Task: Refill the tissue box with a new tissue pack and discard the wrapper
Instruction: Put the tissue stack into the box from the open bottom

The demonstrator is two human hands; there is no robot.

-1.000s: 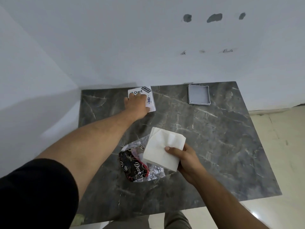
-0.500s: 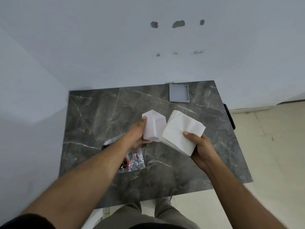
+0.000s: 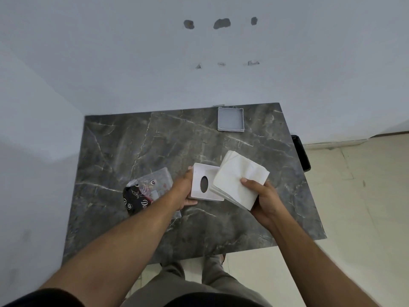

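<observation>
Gripping the white tissue box by its left edge, my left hand holds it over the marble table, oval slot facing me. My right hand pinches the stack of tissues, thumb on top, and the stack overlaps the box's right side. The clear-and-black wrapper lies on the table just left, partly under my left forearm. A grey tray sits at the far edge, well apart.

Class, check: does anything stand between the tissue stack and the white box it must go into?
Nothing visible does: the tissue stack in the right hand sits right beside the white box held by the left hand.
</observation>
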